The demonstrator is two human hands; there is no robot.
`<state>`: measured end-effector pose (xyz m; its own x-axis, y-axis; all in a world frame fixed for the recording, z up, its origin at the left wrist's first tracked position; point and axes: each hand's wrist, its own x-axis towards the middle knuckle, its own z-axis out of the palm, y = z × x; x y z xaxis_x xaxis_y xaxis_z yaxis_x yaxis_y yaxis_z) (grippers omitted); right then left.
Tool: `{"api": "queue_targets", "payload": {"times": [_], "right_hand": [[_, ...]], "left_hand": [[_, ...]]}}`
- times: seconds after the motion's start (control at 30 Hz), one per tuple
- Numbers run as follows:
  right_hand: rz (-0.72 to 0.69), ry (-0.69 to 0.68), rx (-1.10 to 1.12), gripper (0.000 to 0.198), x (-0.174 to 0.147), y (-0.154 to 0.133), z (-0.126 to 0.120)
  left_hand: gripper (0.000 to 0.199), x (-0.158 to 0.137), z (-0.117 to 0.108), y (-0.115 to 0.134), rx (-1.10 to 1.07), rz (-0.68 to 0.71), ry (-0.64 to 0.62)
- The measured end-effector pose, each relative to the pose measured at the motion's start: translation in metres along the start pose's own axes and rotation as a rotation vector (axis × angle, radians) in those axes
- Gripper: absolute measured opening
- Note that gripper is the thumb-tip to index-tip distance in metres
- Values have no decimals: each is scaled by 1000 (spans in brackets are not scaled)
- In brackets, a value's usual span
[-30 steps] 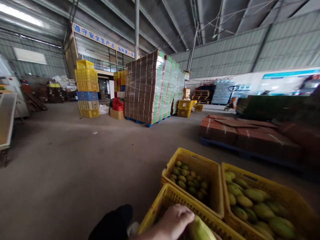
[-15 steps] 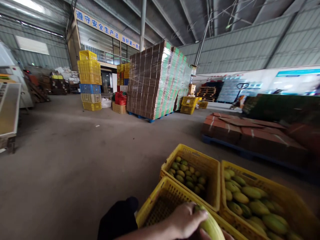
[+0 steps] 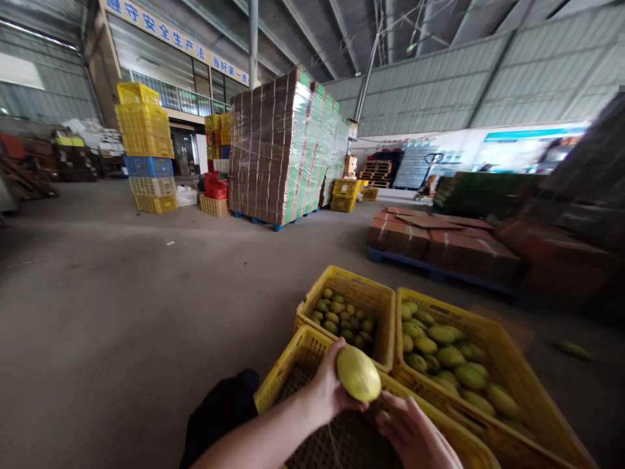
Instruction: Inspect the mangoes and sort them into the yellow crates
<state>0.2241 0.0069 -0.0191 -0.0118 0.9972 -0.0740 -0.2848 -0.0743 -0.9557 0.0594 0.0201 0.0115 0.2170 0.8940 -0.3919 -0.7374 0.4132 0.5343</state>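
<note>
My left hand (image 3: 328, 389) is wrapped around a yellow-green melon (image 3: 359, 373), its rounded end turned up toward me. Just right of the melon, my right hand (image 3: 415, 426) has its fingers apart and slightly bent; whether a fingertip touches the fruit is unclear. Both hands are above a yellow plastic crate (image 3: 267, 391) whose slatted bottom shows in part. Behind it, a second yellow crate (image 3: 388, 319) holds many smaller green-yellow fruits (image 3: 344, 319). To the right, a third yellow crate (image 3: 530, 384) contains larger melons (image 3: 452, 356).
Flat reddish-brown cartons (image 3: 444, 234) lie on a blue pallet (image 3: 410, 264) beyond the crates. Farther back stand a wrapped carton stack (image 3: 263, 150) and a column of crates (image 3: 146, 130). One loose fruit (image 3: 573, 350) lies on the floor at right.
The melon has been turned so its end faces up, and it has shifted left and up in view. My right hand now shows beside it. The view has swung right.
</note>
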Motion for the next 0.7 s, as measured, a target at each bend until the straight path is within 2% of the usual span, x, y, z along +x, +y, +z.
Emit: {"api": "queue_targets", "payload": {"times": [0.13, 0.2, 0.27, 0.37, 0.5, 0.6, 0.7], "right_hand": [[93, 43, -16, 40, -19, -17, 9], [141, 59, 43, 44, -27, -24, 12], [190, 17, 93, 42, -32, -30, 13], [162, -80, 171, 39, -39, -39, 13], [83, -161, 245, 48, -47, -48, 10], [77, -146, 271, 50, -50, -48, 10], [57, -114, 281, 44, -52, -47, 12]], "left_hand": [[62, -8, 13, 3, -235, -41, -69], [54, -12, 20, 4, -323, 43, -95], [51, -13, 25, 5, -308, 125, -106], [63, -14, 28, 4, -160, 236, -201], [76, -23, 29, 2, 157, 370, -386], [67, -31, 27, 1, 350, 414, -455], [55, -33, 24, 2, 490, 446, -458]]}}
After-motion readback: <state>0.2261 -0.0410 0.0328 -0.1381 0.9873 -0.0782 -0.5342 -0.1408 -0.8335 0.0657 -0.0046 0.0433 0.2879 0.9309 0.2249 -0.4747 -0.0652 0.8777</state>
